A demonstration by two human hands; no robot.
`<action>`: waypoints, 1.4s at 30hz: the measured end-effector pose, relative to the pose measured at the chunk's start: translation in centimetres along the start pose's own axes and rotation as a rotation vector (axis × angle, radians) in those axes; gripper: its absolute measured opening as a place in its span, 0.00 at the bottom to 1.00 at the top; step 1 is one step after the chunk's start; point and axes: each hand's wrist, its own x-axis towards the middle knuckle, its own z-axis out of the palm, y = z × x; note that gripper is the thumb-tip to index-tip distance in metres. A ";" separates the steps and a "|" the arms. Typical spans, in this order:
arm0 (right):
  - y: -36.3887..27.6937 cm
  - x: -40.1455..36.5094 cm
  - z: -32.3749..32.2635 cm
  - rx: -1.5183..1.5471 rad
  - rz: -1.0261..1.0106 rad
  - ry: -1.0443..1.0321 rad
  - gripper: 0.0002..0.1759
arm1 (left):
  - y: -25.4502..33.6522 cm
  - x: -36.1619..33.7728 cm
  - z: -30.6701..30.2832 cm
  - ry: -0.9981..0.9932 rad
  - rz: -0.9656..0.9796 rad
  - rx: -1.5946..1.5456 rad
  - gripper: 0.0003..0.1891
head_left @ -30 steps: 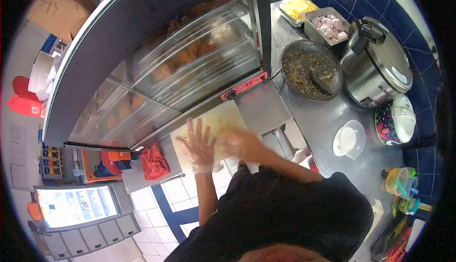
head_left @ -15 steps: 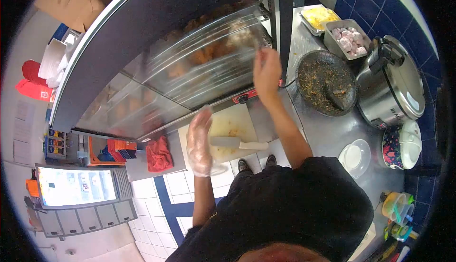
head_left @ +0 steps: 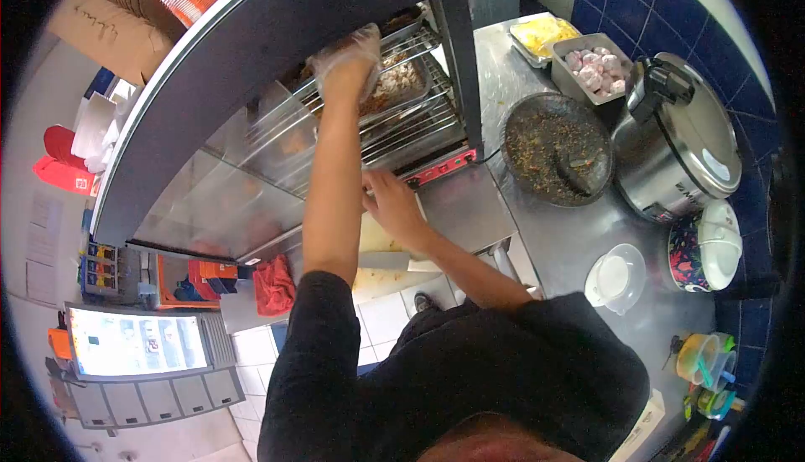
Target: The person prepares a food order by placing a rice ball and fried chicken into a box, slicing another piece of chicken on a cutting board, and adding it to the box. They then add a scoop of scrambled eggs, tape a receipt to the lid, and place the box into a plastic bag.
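My left hand (head_left: 345, 64), in a clear plastic glove, reaches through the opening of the glass-fronted warming cabinet (head_left: 251, 34). Its fingers are largely hidden in the blurred glove. Beside it, a tray of browned food (head_left: 401, 86) sits on a wire rack (head_left: 423, 127). My bare right hand (head_left: 392, 204) is by the cabinet's lower edge, fingers loosely bent and apart, left of the red control panel (head_left: 442, 168). Below it, a knife (head_left: 386, 259) lies on a cutting board (head_left: 377, 234), partly covered by my arms.
On the steel counter to the right are a dark round pan (head_left: 549, 143), a metal container of pale pieces (head_left: 597, 68), a yellow-filled tray (head_left: 541, 34), a large steel cooker (head_left: 683, 143) and plastic bowls (head_left: 616, 277). A red cloth (head_left: 274, 286) lies at left.
The glass door has slid left, exposing the racks. My gloved left hand has gone up into the cabinet. My right hand has come off the door's edge and moved down and left.
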 end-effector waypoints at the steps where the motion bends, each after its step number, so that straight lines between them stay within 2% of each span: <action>1: 1.1 -1.8 0.6 0.012 0.005 0.010 0.18 | 0.1 0.2 -0.3 0.046 -0.145 -0.213 0.32; 2: 2.0 -3.4 0.9 0.025 0.010 0.021 0.16 | -0.8 2.9 0.6 -0.122 -0.112 -0.159 0.36; 4: 2.9 -6.2 0.5 0.064 0.064 0.004 0.16 | -3.4 7.2 4.9 -0.145 -0.090 -0.151 0.36; 7: 3.1 -8.8 -1.0 0.116 0.171 -0.043 0.16 | -3.0 7.2 4.3 -0.229 -0.118 -0.193 0.36; 9: 3.3 -9.1 -2.0 0.125 0.221 -0.065 0.17 | -1.8 5.2 1.6 -0.283 -0.159 -0.243 0.36; 11: 3.6 -9.4 -2.5 0.158 0.310 -0.094 0.18 | -0.2 2.3 -0.4 -0.105 -0.278 -0.422 0.35; 13: 4.0 -9.4 -2.9 0.182 0.363 -0.100 0.18 | -2.0 4.9 2.7 0.114 -0.239 -0.535 0.34; 14: 4.3 -9.2 -3.0 0.205 0.411 -0.107 0.19 | -4.0 7.4 5.9 0.319 -0.161 -0.675 0.34; 16: 5.0 -9.1 -2.9 0.258 0.451 -0.097 0.19 | -7.7 10.9 12.7 0.771 0.184 -1.077 0.35; 17: 5.2 -9.3 -2.7 0.311 0.493 -0.088 0.19 | -8.9 11.1 15.0 0.870 0.295 -1.225 0.35; 20: 5.6 -10.5 -2.2 0.348 0.479 -0.173 0.20 | -2.7 -2.1 1.5 0.276 -0.307 -1.502 0.37; 21: 6.0 -11.2 -1.8 0.347 0.479 -0.181 0.20 | -2.4 -4.1 1.8 0.288 -0.350 -1.504 0.38; 22: 6.4 -12.4 -1.1 0.241 0.346 -0.277 0.22 | -2.3 -6.0 2.2 0.299 -0.395 -1.507 0.39; 23: 6.4 -13.6 -0.6 0.136 0.214 -0.369 0.23 | -2.1 -8.8 2.4 0.238 -0.349 -1.616 0.39; 24: 5.9 -14.6 -0.3 0.132 0.222 -0.376 0.23 | -2.2 -11.8 2.5 0.172 -0.302 -1.726 0.38; 26: 4.6 -16.8 0.3 -0.420 0.051 -0.527 0.19 | -3.7 -17.3 5.1 0.097 -0.282 -1.724 0.38; 28: 6.0 -19.3 2.5 -0.498 0.029 -0.536 0.20 | -6.2 -22.7 7.7 -0.050 -0.349 -1.693 0.36; 29: 6.7 -20.5 3.6 -0.573 -0.008 -0.532 0.21 | -7.6 -25.2 8.9 -0.061 -0.372 -1.692 0.36; 32: 8.1 -21.0 5.7 -0.693 0.043 -0.600 0.21 | -12.8 -32.6 12.7 -0.142 -0.573 -1.637 0.36; 34: 8.7 -21.0 5.9 -0.656 -0.023 -0.548 0.20 | -16.7 -36.9 16.1 -0.157 -0.549 -1.399 0.35; 37: 5.7 -18.8 3.3 -0.697 0.052 -0.657 0.22 | -20.9 -41.3 18.5 -0.205 -0.498 -1.305 0.35; 38: 4.2 -18.4 1.9 -0.698 0.055 -0.671 0.22 | -21.9 -42.5 19.1 -0.279 -0.634 -1.481 0.34; 39: 2.7 -17.7 0.4 -0.604 0.172 -0.624 0.20 | -22.7 -42.9 20.1 -0.280 -0.641 -1.489 0.34; 40: 1.3 -17.1 -0.8 -0.511 0.287 -0.576 0.19 | -23.3 -43.0 21.2 -0.316 -0.535 -1.437 0.35; 41: -0.3 -16.6 -1.6 -0.517 0.289 -0.587 0.19 | -23.8 -43.1 22.3 -0.352 -0.431 -1.381 0.35; 42: -1.9 -16.1 -2.1 -0.469 0.434 -0.651 0.20 | -23.9 -42.5 23.2 -0.347 -0.290 -1.281 0.35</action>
